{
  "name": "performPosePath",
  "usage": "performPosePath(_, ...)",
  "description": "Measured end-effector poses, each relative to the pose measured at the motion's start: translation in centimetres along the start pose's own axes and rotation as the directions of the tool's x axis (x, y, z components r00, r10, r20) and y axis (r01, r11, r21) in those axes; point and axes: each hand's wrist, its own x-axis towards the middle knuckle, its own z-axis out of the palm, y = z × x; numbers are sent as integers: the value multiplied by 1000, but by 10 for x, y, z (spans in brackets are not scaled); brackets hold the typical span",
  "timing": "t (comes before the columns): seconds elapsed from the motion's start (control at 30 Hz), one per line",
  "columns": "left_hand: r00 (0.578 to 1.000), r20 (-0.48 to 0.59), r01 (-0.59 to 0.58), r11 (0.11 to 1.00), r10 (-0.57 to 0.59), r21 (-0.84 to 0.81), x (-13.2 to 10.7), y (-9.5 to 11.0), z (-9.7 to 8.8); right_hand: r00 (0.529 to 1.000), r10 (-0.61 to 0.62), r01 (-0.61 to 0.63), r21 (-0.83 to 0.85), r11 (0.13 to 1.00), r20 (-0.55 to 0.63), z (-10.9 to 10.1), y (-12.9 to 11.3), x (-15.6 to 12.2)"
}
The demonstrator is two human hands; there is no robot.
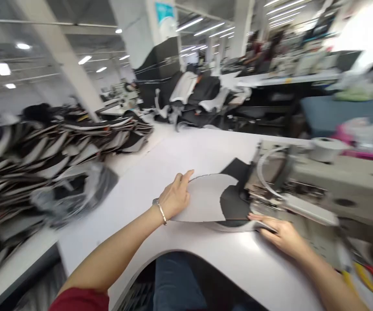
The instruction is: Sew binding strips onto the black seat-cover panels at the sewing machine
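Observation:
A grey and black fabric panel (pixel 204 198) lies on the white table in front of a sewing machine (pixel 290 190), its right part by the needle area. My left hand (pixel 175 196), with a silver bracelet at the wrist, rests on top of the panel's left end, index finger stretched out. At the panel's lower right edge, my right hand (pixel 280 235) pinches the fabric between thumb and fingers, close to the machine. A narrow edge or strip shows between those fingers, too blurred to make out fully.
Stacks of cut fabric panels (pixel 109 134) fill the left side, with a clear plastic bag (pixel 76 190) before them. A thread cone (pixel 325 149) stands on the machine. More panels (pixel 199 93) are heaped behind the white table (pixel 193 147). Yellow and red handles (pixel 372 276) show lower right.

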Motion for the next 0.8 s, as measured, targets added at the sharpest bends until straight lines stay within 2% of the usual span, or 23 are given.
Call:
performPosePath(0.07,980,175,-118,982,91,149,41,32,33,1000,-16,16,50,999,7,-3,-5,1)
performPosePath(0.13,942,273,-269,923,193,276,70,50,65,999,-25,27,79,997,-20,-4,-7,4)
performPosePath(0.17,911,321,-357,884,258,303,79,55,78,999,-18,22,94,995,-37,-5,-8,5)
performPosePath(0.23,817,440,-519,807,372,282,90,57,98,998,16,-8,124,992,-67,-6,-8,4)
performPosePath(0.3,721,547,-614,758,425,220,93,54,110,996,52,-40,152,988,-77,-8,-9,1)
performPosePath(0.33,689,585,-629,753,428,190,93,51,112,995,64,-51,164,985,-74,-9,-9,0)
performPosePath(0.43,632,653,-631,766,418,120,90,42,116,995,81,-69,191,979,-57,-12,-10,-3)
performPosePath(0.53,638,647,-633,762,418,133,89,36,120,996,83,-73,216,974,-41,-14,-9,-3)
performPosePath(0.67,697,605,-599,777,385,196,95,36,122,998,58,-53,214,975,-21,-15,-6,-3)
performPosePath(0.8,763,574,-538,784,298,309,95,61,110,999,35,-28,204,979,-28,-14,-3,-3)
